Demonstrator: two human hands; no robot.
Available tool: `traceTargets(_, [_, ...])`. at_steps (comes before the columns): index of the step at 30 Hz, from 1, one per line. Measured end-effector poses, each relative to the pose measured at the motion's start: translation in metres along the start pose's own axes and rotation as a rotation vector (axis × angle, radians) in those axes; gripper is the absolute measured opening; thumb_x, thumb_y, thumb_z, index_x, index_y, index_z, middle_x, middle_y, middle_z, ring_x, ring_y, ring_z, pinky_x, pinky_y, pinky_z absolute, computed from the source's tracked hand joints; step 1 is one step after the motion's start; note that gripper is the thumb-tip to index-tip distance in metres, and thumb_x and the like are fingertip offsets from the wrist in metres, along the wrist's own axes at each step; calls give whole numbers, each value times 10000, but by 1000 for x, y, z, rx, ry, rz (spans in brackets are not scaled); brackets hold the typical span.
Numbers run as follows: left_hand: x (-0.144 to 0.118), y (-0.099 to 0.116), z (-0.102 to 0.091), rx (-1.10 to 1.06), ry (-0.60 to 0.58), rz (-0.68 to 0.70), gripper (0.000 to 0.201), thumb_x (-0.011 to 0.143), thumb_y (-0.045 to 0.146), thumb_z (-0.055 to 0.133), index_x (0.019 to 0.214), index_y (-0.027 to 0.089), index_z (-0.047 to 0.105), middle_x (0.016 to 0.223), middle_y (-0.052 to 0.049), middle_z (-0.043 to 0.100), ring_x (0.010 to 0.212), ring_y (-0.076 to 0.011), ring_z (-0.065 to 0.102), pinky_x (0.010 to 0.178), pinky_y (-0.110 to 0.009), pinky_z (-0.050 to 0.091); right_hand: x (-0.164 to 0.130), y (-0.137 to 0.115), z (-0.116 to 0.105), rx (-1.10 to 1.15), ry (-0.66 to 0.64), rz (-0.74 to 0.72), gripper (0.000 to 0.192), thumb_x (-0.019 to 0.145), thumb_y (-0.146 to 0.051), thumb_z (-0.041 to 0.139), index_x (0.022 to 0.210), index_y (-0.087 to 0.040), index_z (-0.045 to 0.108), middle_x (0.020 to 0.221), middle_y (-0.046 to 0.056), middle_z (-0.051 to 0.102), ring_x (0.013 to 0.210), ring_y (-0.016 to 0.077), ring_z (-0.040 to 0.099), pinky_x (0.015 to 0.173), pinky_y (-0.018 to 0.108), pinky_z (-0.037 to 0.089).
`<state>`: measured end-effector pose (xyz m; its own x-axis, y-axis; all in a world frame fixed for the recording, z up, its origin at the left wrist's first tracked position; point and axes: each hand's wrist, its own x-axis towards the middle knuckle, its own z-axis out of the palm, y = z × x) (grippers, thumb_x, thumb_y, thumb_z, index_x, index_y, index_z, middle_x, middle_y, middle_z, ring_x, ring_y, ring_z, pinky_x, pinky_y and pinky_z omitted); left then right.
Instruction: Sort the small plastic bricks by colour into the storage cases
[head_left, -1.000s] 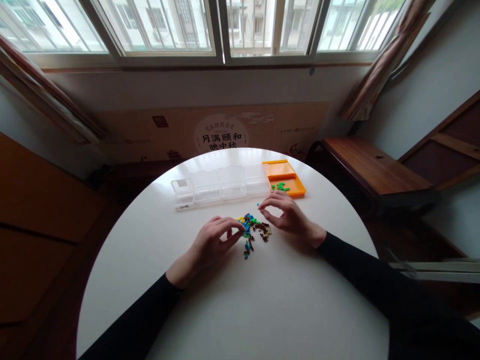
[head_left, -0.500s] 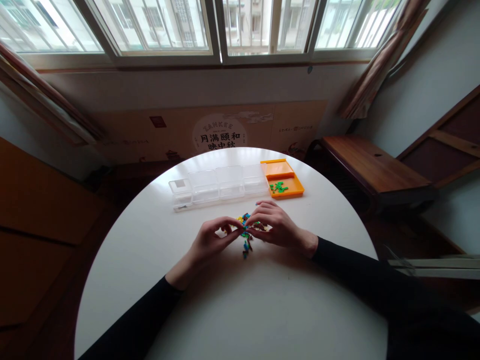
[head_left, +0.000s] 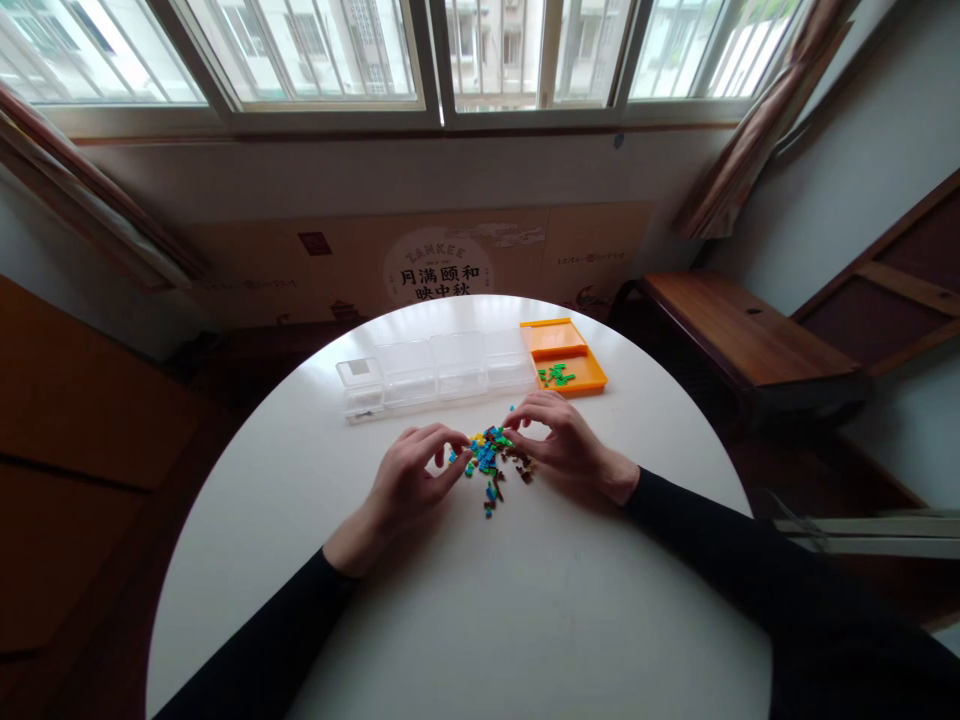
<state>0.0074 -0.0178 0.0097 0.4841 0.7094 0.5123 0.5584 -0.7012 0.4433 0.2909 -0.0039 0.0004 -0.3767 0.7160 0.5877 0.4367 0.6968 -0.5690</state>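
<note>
A heap of small toy bricks, blue, green, yellow and brown, lies on the white table between my two hands. At the heap's left edge is my left hand, with its thumb and forefinger curled nearly together; whatever is between them is too small to name. My right hand hovers over the right side, its fingertips and thumb close together beside some green. I cannot tell whether that green is held or part of the heap. Several green bricks lie in the orange box beyond my right hand.
A row of clear plastic compartments with lids stands behind the heap, joined up against the orange box. The round white table has its curved edge on both sides. A wooden bench stands to the right, below the window.
My hands, which met over the heap around a small green piece, have drawn apart. The left went left, the right slightly right and away from me, uncovering the blue bricks.
</note>
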Motion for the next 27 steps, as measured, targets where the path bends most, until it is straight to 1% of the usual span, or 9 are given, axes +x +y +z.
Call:
traceTargets(3, [0,-1,1,32,-14,-1,47,1037,274,724,1027,236,749,911,10,771,704,-138,623,807,-331,487,0,1,-1,-14,9,1,82,1028,-310,774,960,-265,775,912,18,785,891,220,713,904,399,538])
traceTargets(8, [-1,-2,3,70,-57,13,73,1044,297,716,1040,243,766,912,1,764,725,-147,647,808,-332,478,0,4,-1,-21,21,-19,73,1027,-306,774,964,-270,771,907,17,784,887,224,710,904,405,538])
traceTargets(11, [-1,-3,3,76,-61,12,80,1043,308,717,1042,246,767,905,-1,758,724,-149,647,809,-335,480,0,4,0,-28,20,-15,64,1026,-301,766,968,-274,768,915,19,786,896,229,714,904,409,543])
traceTargets(16, [-1,0,0,85,-75,18,104,1002,338,752,1059,252,764,927,-7,759,746,-159,664,821,-347,489,2,10,-5,-118,94,0,45,1021,-279,746,979,-279,760,909,9,785,902,237,719,946,441,539])
traceTargets(19, [0,2,-5,92,-98,42,155,950,327,761,1085,250,755,972,-13,769,749,-165,665,814,-357,485,3,22,-18,-222,183,49,63,1021,-276,725,970,-277,762,895,11,790,901,254,720,987,472,531])
traceTargets(22, [1,1,-11,93,-127,86,185,908,312,746,1081,247,740,975,-10,763,746,-166,666,818,-364,484,2,43,-35,-286,275,134,81,1006,-303,731,949,-266,775,893,22,804,883,268,734,1019,501,524])
traceTargets(24, [2,-2,-13,103,-132,93,164,902,297,728,1058,247,737,939,-3,751,736,-162,663,815,-360,484,-1,58,-45,-322,338,223,114,988,-336,742,917,-255,781,891,39,808,834,273,725,959,496,540])
traceTargets(27, [1,-7,-12,127,-134,68,121,918,281,709,1028,245,744,903,3,742,708,-150,644,801,-347,481,-5,76,-53,-373,375,317,141,970,-374,749,929,-249,798,937,64,821,873,302,711,910,501,547])
